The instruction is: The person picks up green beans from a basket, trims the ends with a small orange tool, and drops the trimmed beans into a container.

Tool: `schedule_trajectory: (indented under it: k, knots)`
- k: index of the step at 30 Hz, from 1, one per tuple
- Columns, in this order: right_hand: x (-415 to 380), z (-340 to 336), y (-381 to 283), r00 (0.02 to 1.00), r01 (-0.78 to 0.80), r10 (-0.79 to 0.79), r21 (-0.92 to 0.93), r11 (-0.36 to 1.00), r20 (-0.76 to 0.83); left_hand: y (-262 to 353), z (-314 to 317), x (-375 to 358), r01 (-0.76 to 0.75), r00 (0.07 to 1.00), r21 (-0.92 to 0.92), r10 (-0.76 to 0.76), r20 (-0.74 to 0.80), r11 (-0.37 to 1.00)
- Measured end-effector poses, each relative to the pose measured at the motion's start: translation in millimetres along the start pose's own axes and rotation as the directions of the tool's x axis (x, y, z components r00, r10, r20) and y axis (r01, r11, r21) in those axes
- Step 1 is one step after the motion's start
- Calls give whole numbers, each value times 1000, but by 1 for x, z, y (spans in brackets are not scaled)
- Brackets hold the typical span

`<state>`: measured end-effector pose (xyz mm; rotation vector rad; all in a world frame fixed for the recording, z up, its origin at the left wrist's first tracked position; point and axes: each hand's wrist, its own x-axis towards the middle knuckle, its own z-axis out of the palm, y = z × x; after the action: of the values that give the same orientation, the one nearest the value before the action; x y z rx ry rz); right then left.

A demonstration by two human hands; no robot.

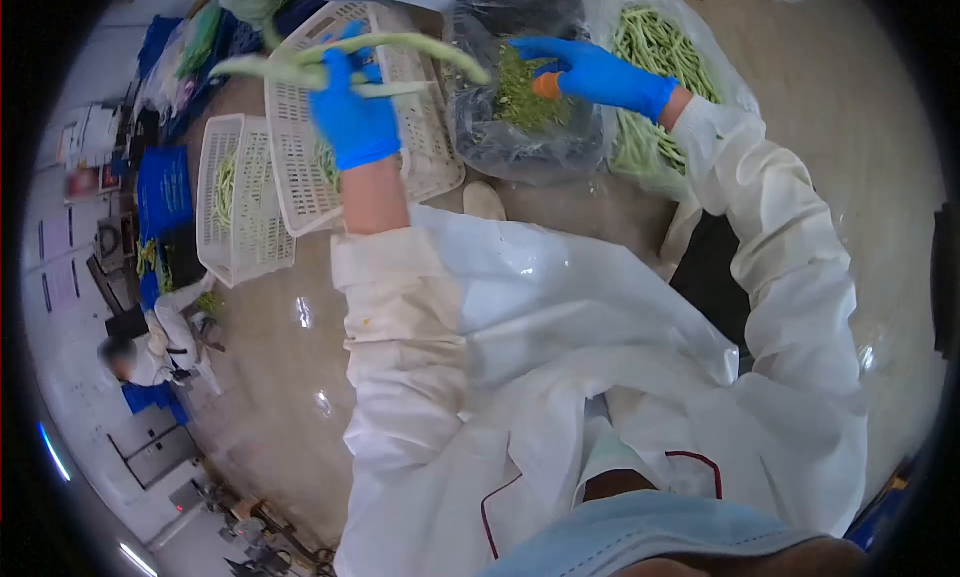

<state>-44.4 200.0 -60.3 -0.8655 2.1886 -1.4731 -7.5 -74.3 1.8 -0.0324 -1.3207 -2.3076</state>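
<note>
My left hand [355, 122], in a blue glove, is closed around several long pale-green beans [420, 45] that stick out to both sides. It is raised over a white slotted crate [300, 162] with some beans in the bottom. My right hand [605, 72], also gloved in blue, reaches over a dark plastic-lined container [520, 162] with its fingers stretched out and apart. An orange piece [547, 85] shows at its thumb, like a cover over the tip. Below that hand lies a heap of small green trimmings [525, 102].
A clear plastic bag [640, 157] full of green beans [660, 52] stands at the right. Another white crate [245, 247] with a few beans is at the left. Farther left a person in white [165, 352] sits low by blue containers. Plastic bags [190, 52] lie at the upper left.
</note>
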Motion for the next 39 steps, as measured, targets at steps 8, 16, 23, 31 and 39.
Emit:
schedule_trajectory:
  k: [8, 16, 23, 31, 39]
  knots:
    - [4, -11, -4, 983, -134, 111, -155, 979, -148, -20, 42, -19, -70, 993, 436, 104, -56, 897]
    - [-14, -6, -34, 998, -66, 66, -172, 983, -4, -69, 46, -57, -333, 837, 839, -274, 473, 431]
    - [-18, -18, -61, 984, -123, 123, 11, 992, -131, -45, 41, -48, -264, 899, 889, -237, 367, 374]
    - [-20, -30, -56, 972, 158, -200, -287, 945, -123, -31, 44, -44, -199, 908, 873, -251, 335, 445]
    - [-21, -30, -60, 975, 66, -88, -110, 992, -203, -33, 48, -49, -111, 923, 797, -235, 304, 594]
